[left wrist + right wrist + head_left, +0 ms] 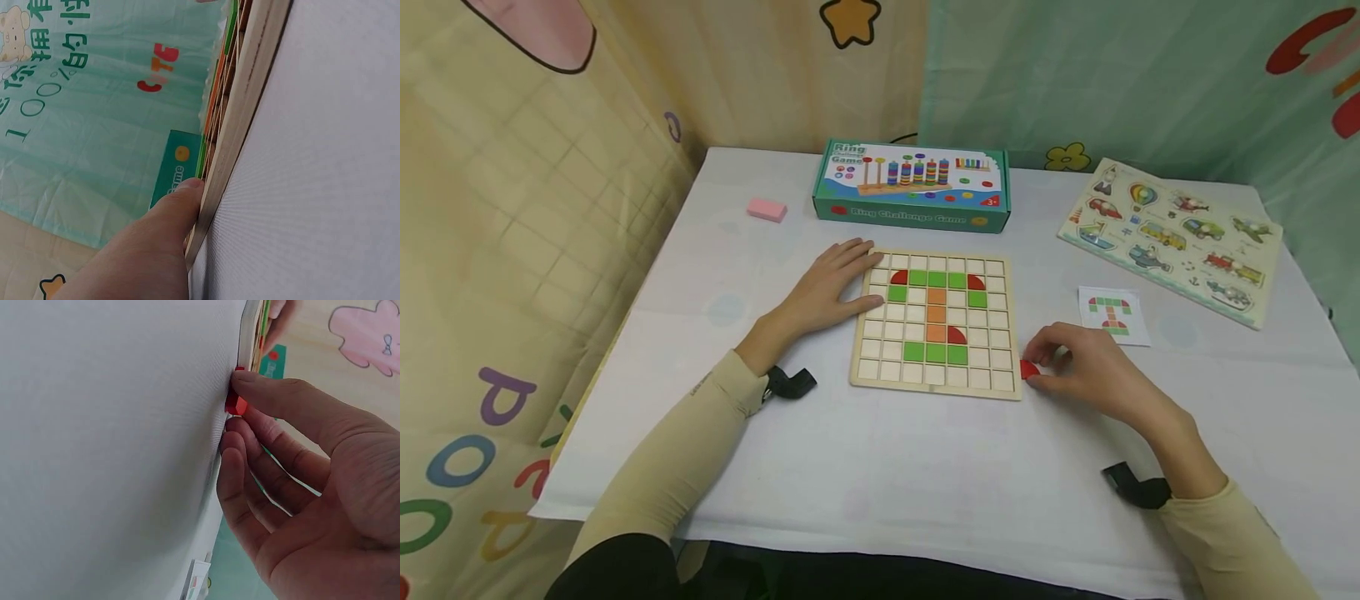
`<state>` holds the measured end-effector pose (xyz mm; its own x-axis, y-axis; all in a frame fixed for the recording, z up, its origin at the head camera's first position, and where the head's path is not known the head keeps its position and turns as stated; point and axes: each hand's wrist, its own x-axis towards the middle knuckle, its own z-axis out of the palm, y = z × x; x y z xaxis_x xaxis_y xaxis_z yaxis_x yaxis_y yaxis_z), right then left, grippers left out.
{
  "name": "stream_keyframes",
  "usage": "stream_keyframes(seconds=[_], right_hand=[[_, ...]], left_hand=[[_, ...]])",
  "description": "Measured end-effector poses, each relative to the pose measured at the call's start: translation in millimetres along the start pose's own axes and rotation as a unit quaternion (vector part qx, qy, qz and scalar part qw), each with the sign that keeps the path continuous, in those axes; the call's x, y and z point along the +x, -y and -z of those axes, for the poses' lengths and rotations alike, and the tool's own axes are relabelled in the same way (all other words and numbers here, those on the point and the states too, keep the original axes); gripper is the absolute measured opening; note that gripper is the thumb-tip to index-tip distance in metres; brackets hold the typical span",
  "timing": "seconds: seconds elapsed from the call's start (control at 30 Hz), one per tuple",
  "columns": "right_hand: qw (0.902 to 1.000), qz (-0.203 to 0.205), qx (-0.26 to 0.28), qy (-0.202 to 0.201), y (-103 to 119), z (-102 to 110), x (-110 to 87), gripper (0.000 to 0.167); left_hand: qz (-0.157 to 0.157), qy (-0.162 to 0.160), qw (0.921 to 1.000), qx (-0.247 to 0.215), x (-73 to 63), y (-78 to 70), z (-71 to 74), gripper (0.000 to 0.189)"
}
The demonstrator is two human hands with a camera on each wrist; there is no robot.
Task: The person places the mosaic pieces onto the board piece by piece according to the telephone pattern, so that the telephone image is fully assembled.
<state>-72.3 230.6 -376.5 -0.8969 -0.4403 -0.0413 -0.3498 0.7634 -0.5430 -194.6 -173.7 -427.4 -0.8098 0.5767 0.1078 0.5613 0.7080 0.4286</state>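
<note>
A square wooden grid board (891, 354) lies on the white table, with green, orange and red pieces set in some of its cells. My left hand (820, 292) rests on the board's left edge, its fingers spread and fairly straight. In the left wrist view the thumb (181, 200) touches the board's side (234, 137). Just off the board's right edge, my right hand (1093, 367) pinches a small red piece (1028, 369) between thumb and fingers. The right wrist view shows this red piece (236, 403) low against the table, close to the board's edge.
Above the right hand lies a pattern card (1138, 321) printed with green, orange and red shapes. A picture board of vehicles (1172, 237) is at the back right. The green Ring Challenge Game box (910, 215) stands behind the grid board, with a pink block (767, 209) to its left.
</note>
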Motion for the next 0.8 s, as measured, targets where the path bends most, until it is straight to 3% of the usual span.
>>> stream_keyframes(seconds=[0.27,0.47,0.6,0.8], right_hand=[[0.9993,-0.01,0.036,0.005,0.3,-1.0,2.3,0.025],[0.9989,0.015,0.042,-0.016,3.9,0.5,9.5,0.019],[0.9979,0.043,0.039,-0.027,13.5,0.3,27.3,0.015],[0.9951,0.089,0.043,-0.002,40.2,-9.1,66.4,0.014]], left_hand=[[0.004,0.001,1.0,-0.001,-0.7,-0.2,0.7,0.077],[0.002,-0.001,1.0,-0.001,-1.5,-0.4,1.5,0.078],[0.0,-0.004,1.0,0.001,-1.7,0.4,1.5,0.077],[-0.001,-0.001,1.0,0.004,-0.1,2.3,0.1,0.078]])
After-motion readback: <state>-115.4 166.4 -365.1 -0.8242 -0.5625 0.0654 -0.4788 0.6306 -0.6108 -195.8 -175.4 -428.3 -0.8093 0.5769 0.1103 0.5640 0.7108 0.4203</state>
